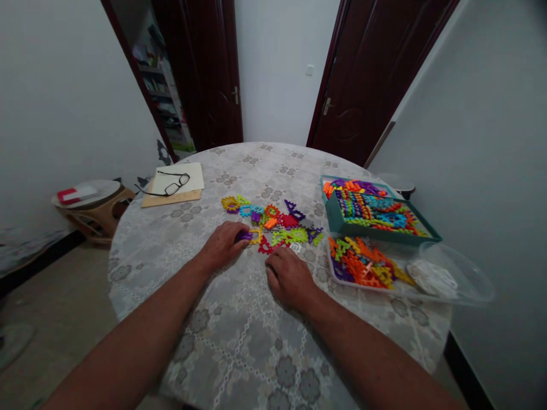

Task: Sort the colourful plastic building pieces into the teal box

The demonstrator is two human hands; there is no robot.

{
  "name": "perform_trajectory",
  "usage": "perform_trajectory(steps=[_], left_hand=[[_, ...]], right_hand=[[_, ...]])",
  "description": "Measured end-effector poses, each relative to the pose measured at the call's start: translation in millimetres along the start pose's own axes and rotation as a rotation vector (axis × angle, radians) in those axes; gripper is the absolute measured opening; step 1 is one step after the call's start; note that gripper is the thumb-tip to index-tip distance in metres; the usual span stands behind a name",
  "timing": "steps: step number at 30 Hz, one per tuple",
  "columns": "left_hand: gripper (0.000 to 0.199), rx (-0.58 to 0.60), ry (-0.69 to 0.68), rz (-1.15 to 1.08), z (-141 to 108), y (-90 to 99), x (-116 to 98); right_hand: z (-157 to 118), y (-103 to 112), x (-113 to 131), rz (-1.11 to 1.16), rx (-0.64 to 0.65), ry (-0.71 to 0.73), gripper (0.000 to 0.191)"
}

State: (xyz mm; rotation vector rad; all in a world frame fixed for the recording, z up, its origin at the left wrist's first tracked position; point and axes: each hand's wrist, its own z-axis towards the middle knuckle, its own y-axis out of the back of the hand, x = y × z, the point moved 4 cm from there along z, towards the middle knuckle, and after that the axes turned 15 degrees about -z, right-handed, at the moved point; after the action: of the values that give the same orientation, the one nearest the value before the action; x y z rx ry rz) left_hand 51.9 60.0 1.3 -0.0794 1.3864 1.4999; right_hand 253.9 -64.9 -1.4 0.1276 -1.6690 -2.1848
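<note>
My left hand (pixel 223 245) is closed with thumb and fingers on a purple plastic building piece (pixel 244 236). A yellow toothed frame piece (pixel 256 236) meets that piece at its right end. My right hand (pixel 290 276) rests on the cloth with curled fingers, just below a red triangular piece (pixel 265 246); whatever its fingers may hold is hidden. A small white disc (pixel 295 247) lies at its knuckles. Beyond both hands spreads a group of toothed pieces, among them a lime-green piece (pixel 294 235), an orange block (pixel 270 223) and a dark purple triangle (pixel 294 209).
On the right stand a teal box (pixel 384 234) of sorted pieces and a clear plastic tray (pixel 363 285) of loose ones. A white bundle (pixel 431 278) sits beside them. Eyeglasses (pixel 173 188) lie on papers (pixel 194 177) at the left of the round table (pixel 239 341).
</note>
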Motion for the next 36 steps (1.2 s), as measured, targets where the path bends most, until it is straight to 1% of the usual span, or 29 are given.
perform_trajectory(steps=[5,8,11,13,16,19,24,31,36], left_hand=[[0.034,-0.011,0.019,0.027,-1,-1.7,0],[0.034,-0.023,0.042,0.065,-2,-3.0,-3],[0.034,-0.034,0.039,0.098,-3,-4.6,-4],[0.031,-0.046,0.019,0.117,-3,-5.6,-5],[0.028,-0.068,-0.031,0.141,-3,-6.8,-6],[0.027,-0.084,-0.066,0.162,-3,-7.5,-10],[0.026,-0.084,-0.062,0.209,-4,-9.6,-13],[0.024,-0.088,-0.087,0.267,-5,-13.3,-10],[0.023,-0.100,-0.075,0.267,-6,-13.9,-10]], right_hand=[[1,-1,0,0.036,-0.022,-0.005,0.011],[2,-2,1,0.105,-0.042,0.001,0.012],[3,-2,2,0.247,-0.067,0.026,0.012],[3,-1,2,0.369,-0.111,0.039,0.013],[4,1,-1,0.518,-0.185,0.013,0.014],[5,2,-4,0.591,-0.225,-0.021,0.014],[6,1,-6,0.598,-0.232,-0.033,0.015],[5,2,-7,0.555,-0.235,0.001,0.015],[2,3,-5,0.522,-0.247,0.049,0.016]])
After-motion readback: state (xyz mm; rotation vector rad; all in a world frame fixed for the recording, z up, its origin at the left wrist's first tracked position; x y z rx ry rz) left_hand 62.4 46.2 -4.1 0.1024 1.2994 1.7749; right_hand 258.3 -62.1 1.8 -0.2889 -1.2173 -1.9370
